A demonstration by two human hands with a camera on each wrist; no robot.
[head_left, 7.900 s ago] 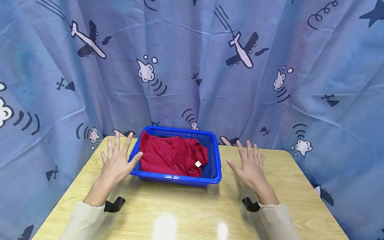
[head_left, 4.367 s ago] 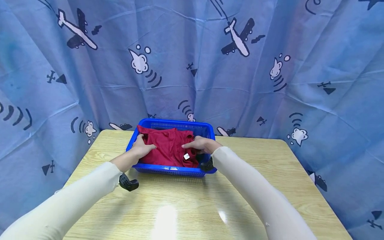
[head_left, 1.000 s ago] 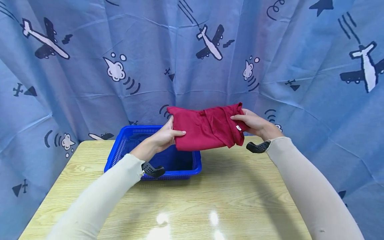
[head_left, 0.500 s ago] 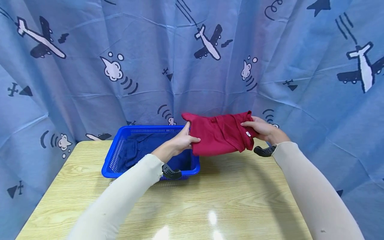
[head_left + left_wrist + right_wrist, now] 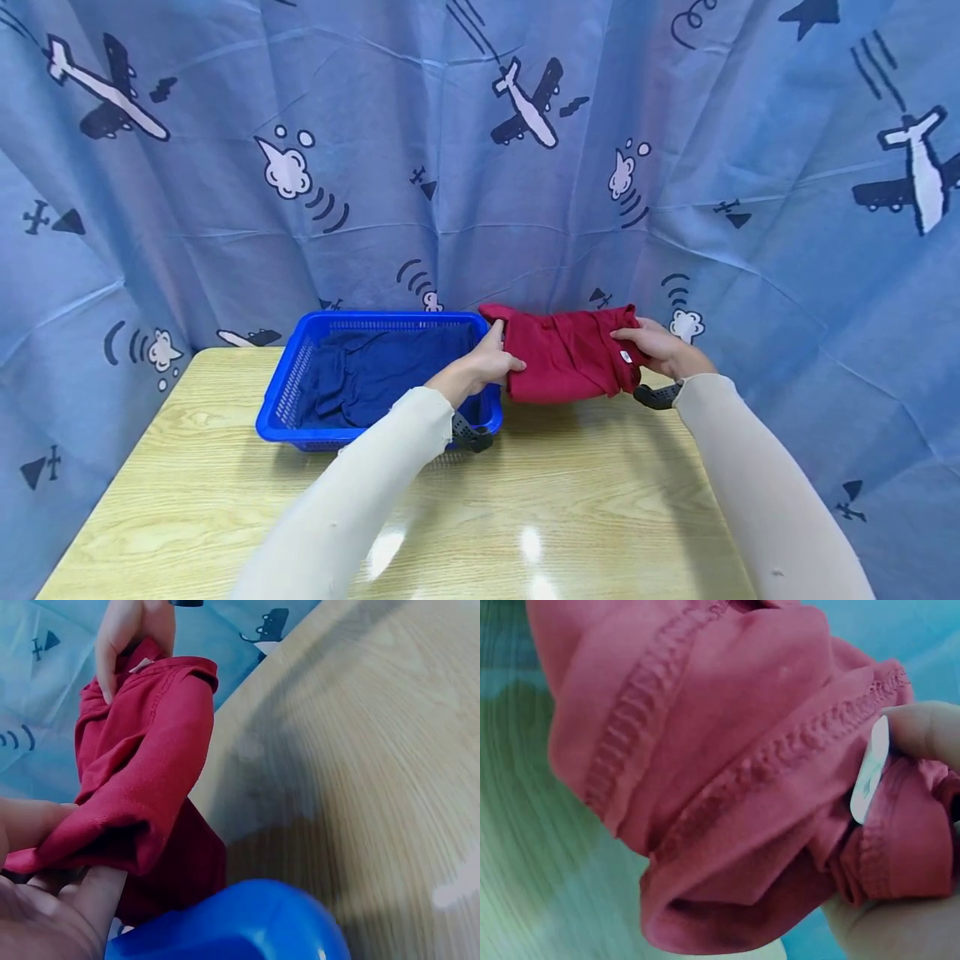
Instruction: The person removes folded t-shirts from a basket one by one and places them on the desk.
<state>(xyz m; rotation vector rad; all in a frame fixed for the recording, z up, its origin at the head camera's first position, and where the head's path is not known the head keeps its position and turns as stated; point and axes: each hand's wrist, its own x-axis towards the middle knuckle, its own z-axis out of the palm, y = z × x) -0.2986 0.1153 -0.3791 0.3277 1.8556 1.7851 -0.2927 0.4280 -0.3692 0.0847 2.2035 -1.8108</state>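
Both hands hold a folded red cloth just to the right of the blue basket. The left hand grips its left end, thumb on top and fingers beneath, as the left wrist view also shows. At the other end the right hand pinches the red cloth beside a small white label. In the left wrist view the cloth hangs over bare wood, close to the basket's blue rim. Dark blue cloth lies inside the basket.
A light wooden table carries the basket on its left half. Behind and around the table hangs a blue curtain with airplane and cloud prints. The table's back edge lies close to the curtain.
The red cloth was inside the basket at first. Both hands took hold of it, lifted it out and moved it right; lately it has come lower. The dark blue cloth beneath is now uncovered.
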